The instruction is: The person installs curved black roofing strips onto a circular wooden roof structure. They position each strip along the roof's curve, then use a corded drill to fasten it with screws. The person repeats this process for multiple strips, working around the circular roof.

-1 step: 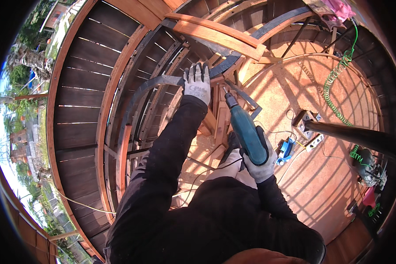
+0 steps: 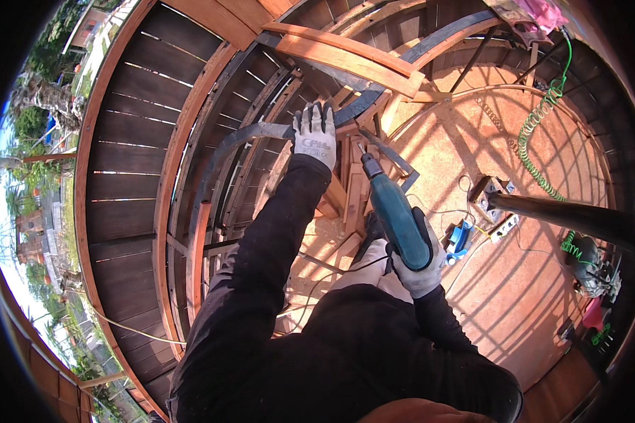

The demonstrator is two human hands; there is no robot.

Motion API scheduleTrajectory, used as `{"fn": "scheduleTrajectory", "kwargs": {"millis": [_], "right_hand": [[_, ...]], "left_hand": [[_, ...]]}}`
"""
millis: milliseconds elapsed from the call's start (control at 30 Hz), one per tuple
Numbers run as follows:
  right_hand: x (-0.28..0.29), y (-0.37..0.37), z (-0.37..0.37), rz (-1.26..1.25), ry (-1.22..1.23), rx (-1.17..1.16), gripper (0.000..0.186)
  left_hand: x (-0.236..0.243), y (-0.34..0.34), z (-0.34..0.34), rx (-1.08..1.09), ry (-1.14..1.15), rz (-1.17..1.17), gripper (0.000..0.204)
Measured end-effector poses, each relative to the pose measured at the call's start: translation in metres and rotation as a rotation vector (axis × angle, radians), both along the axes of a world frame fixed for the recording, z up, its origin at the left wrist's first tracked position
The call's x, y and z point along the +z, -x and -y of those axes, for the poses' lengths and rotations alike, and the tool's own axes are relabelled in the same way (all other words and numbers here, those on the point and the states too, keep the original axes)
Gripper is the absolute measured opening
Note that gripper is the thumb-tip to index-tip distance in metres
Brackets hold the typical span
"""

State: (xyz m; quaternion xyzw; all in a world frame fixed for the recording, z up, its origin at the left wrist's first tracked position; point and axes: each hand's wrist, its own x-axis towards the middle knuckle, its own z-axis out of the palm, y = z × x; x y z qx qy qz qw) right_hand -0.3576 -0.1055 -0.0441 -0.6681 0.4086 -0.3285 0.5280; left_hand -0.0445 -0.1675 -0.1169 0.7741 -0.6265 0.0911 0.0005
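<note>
My left hand (image 2: 315, 134), in a white and grey work glove, lies flat with stretched fingers on a curved dark rail (image 2: 360, 106). In my right hand (image 2: 422, 276), gloved alike, is a teal corded power drill (image 2: 400, 218). Its chuck (image 2: 370, 165) points up and away from me, toward the wooden framing just right of my left hand. A thin bit shows at the chuck's front. Whether the bit touches the wood I cannot tell. Below the rail stand upright wooden pieces (image 2: 358, 194), partly behind the drill.
A reddish plank (image 2: 346, 53) crosses beyond my hands. Slatted dark wall (image 2: 130, 211) curves round the left. On the floor at right are a blue tool (image 2: 458, 238) and a white power strip (image 2: 504, 229). A dark pole (image 2: 564, 215) and a green coiled hose (image 2: 533, 137) stretch nearby.
</note>
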Motion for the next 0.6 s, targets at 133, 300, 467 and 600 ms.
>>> {"fn": "scheduleTrajectory", "kwargs": {"millis": [133, 300, 467, 600], "right_hand": [[-0.027, -0.003, 0.003, 0.02, 0.13, -0.02, 0.08], [-0.027, -0.009, 0.015, 0.009, 0.104, -0.011, 0.08], [-0.014, 0.001, 0.007, 0.014, 0.072, -0.021, 0.081], [-0.029, -0.013, 0.012, -0.019, 0.167, -0.037, 0.081]], "left_hand": [[0.0, 0.001, 0.006, 0.025, -0.071, 0.05, 0.06], [-0.003, 0.0, 0.006, 0.056, -0.104, 0.092, 0.06], [0.003, 0.002, 0.01, 0.066, -0.107, 0.132, 0.062], [0.003, 0.007, 0.007, 0.085, -0.085, 0.128, 0.063]]}}
